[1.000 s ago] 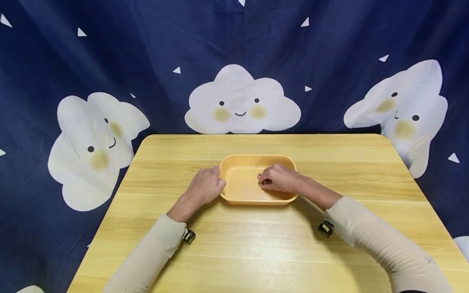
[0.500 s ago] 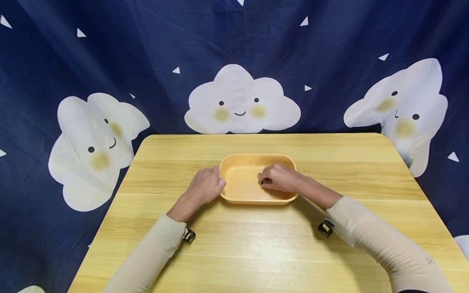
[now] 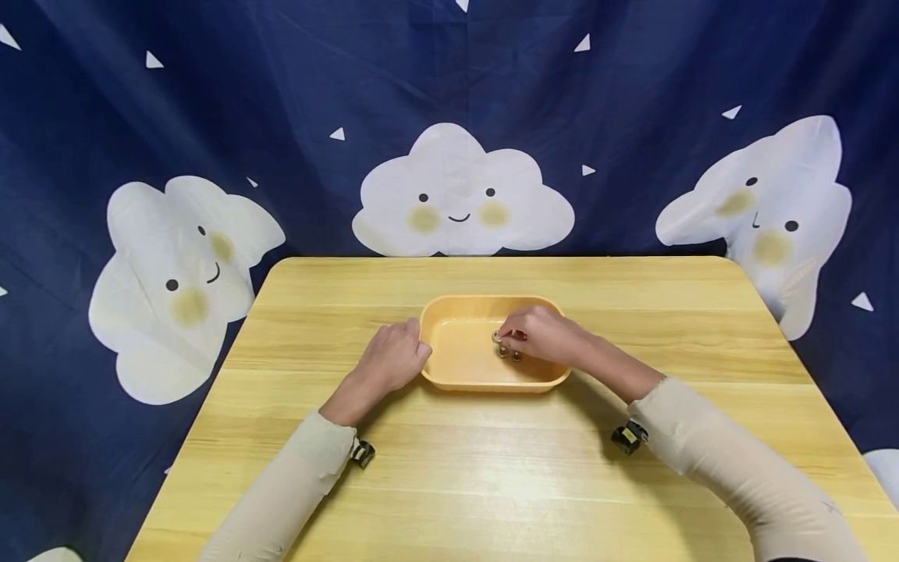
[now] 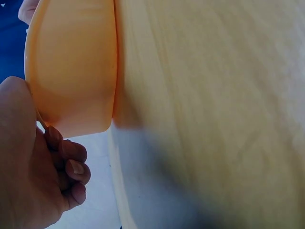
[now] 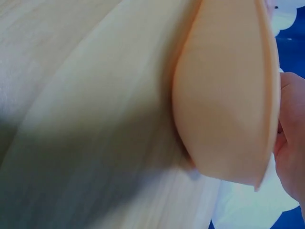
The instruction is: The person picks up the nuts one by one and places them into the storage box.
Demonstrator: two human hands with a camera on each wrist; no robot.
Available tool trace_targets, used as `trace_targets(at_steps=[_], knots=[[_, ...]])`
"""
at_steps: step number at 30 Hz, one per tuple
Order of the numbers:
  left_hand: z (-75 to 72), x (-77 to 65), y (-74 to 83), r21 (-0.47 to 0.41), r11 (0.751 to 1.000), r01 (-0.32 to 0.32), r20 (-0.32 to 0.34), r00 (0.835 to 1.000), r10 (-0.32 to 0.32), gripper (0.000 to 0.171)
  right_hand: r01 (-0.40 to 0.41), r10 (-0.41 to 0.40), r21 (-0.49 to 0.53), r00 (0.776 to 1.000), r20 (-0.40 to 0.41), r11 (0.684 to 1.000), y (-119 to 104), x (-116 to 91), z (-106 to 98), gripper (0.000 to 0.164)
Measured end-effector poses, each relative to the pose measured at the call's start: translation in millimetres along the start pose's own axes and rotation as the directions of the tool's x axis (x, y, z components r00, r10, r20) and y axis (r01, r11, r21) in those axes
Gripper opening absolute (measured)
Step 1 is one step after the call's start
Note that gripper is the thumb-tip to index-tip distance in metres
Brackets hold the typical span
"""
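A yellow-orange tray [image 3: 456, 355] with rounded corners rests on the wooden table. At its left end my left hand [image 3: 396, 353] grips the rim; in the left wrist view, the left hand's fingers [image 4: 76, 169] curl below the tray's edge. Inside the tray's right half, my right hand [image 3: 541, 336] has its thumb and fingers curled together around a small shiny ball [image 3: 520, 336], partly hidden by the fingers. Several like balls [image 3: 502, 352] lie on the tray floor just under and beside the fingertips. The right wrist view shows the tray's outer wall [image 5: 224, 95] and part of the right hand.
The pale wooden table [image 3: 449, 468] extends around the tray on all sides. Behind it hangs a dark blue curtain [image 3: 302, 117] with white smiling clouds. A small black wrist camera [image 3: 628, 437] sits under the right sleeve, another [image 3: 362, 453] under the left.
My right hand has risen slightly and shifted a little toward the tray's far side, uncovering balls that were under it. The left hand and the tray have stayed put.
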State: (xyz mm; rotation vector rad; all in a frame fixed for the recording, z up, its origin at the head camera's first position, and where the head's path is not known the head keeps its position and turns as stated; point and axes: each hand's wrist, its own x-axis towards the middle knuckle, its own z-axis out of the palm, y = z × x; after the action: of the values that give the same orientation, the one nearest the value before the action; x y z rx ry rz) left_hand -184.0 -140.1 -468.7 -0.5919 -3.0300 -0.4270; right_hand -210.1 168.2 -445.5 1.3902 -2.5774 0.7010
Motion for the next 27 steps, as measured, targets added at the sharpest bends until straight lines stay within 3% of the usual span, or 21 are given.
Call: trace_targets(at_steps=[7,14,21,27], knots=[[2.2,-1.0,2.2,-0.011,1.000,-0.005,-0.009,1.000,0.005,0.018,-0.079,0.081,0.029,0.995,-0.066,0.996,-0.5,-11.2,-20.8,0.005],[1.5,-0.3,6.7,-0.069,0.997,0.036,0.019,0.999,-0.035,0.017,-0.135,0.131,-0.008,0.972,-0.195,0.991,2.6,-32.4,-39.1,0.006],[-2.4,-1.0,5.6,-0.106,0.990,0.092,0.069,0.994,-0.085,0.024,-0.138,0.119,-0.050,0.952,-0.281,0.989,6.1,-50.2,-48.6,0.005],[-6.9,-6.2,0.4,-0.130,0.986,0.107,0.020,0.994,-0.105,0.028,-0.162,0.132,-0.076,0.944,-0.302,0.984,8.0,-65.8,-54.3,0.006]])
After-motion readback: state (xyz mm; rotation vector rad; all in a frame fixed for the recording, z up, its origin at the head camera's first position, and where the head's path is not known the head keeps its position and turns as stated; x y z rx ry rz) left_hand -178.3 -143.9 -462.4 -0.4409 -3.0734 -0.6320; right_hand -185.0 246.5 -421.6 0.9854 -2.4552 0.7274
